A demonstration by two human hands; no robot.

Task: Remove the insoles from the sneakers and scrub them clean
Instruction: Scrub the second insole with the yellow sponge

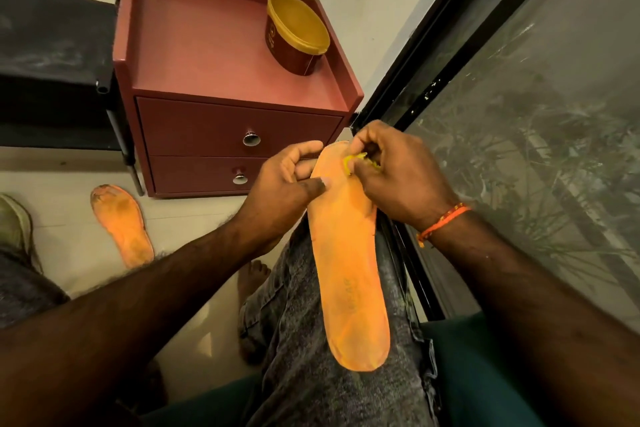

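A maroon two-drawer cabinet (239, 121) stands on pale floor (69, 218) beside a dark-framed window (536, 114).

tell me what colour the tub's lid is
Yellow lid, on a dark red tub; head view.

Home room: maroon drawer cabinet (221, 94), tiled floor (69, 163), sliding window (540, 121).

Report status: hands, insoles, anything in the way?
Left hand steadies insole on knee. Right hand pinches yellow scrubber at its toe. Second insole dirty, on floor. Nothing obstructing.
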